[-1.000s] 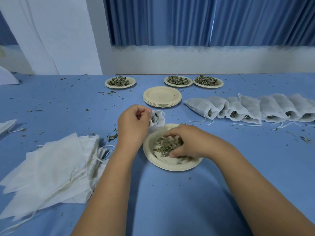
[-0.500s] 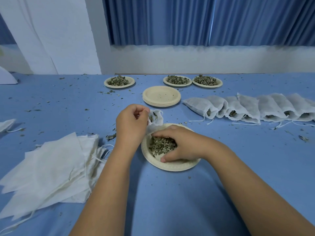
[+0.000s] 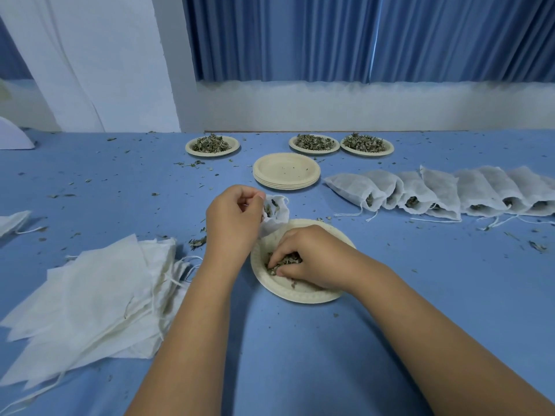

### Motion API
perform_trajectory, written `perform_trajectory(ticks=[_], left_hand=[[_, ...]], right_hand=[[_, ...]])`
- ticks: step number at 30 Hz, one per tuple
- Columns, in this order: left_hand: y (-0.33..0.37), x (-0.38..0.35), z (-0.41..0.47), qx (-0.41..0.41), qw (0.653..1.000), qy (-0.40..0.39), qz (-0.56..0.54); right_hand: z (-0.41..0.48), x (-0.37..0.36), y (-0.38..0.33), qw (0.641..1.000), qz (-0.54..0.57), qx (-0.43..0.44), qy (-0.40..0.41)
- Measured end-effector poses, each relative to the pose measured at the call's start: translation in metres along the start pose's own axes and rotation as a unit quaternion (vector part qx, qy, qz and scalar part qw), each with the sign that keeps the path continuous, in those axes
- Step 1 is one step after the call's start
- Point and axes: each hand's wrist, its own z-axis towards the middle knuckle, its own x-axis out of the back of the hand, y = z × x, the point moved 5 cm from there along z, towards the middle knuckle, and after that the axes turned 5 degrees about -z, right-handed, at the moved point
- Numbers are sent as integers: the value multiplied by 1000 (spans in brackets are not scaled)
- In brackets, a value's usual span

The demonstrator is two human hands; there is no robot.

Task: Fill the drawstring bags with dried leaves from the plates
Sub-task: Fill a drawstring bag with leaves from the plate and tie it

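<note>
Head view looks down on a blue table point(image 3: 300, 364) where the left hand point(image 3: 232, 219) has its fingers curled, pinching the mouth of a small white drawstring bag point(image 3: 278, 212) that stands open just beyond the right hand, its lower edge lapping the far rim of a paper plate point(image 3: 300, 298). The right hand point(image 3: 312, 259) lies inside that plate with fingers bent round a clump of dried leaves point(image 3: 283, 261), covering most of the plate's contents. Beyond both hands sits a stack of empty plates point(image 3: 285, 175), and farther off three plates heaped with leaves: one beyond the left hand point(image 3: 211, 154) and two side by side beyond the right point(image 3: 313, 151) point(image 3: 368, 153). To the right of the right hand a row of filled bags point(image 3: 444, 190) lies overlapping, mouths toward the person, strings trailing. To the left of the left forearm spreads a pile of flat empty bags point(image 3: 96, 298), with one more bag point(image 3: 12, 222) at the far left edge. Leaf crumbs are scattered over the table, a small clump point(image 3: 196, 243) just left of the left wrist.
</note>
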Motion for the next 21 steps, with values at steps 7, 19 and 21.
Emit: perform_trajectory(ticks=[7, 19, 21], left_hand=[[3, 1, -1, 2, 1000, -10, 14], [10, -19, -13, 30, 996, -80, -23], [11, -19, -14, 34, 996, -80, -32]], right_hand=[[-17, 47, 24, 973, 202, -50, 95], [-17, 48, 35, 886, 410, -127, 177], [-18, 47, 33, 907, 359, -142, 167]])
